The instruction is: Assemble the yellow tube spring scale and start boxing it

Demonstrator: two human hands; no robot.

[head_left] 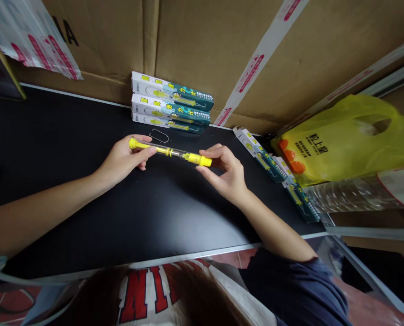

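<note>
I see a black counter (86,149) bearing stacked boxes (171,103), a wire hook (159,135), more boxes (276,170) and a yellow bag (341,140).

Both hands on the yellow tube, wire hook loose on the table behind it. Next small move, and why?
Probably free the left hand and reach for the wire hook. The tube is held level by its two yellow ends, the right hand pinching one cap, and the hook lies loose just behind it, apart from the boxes. That is a judgement only.
</note>
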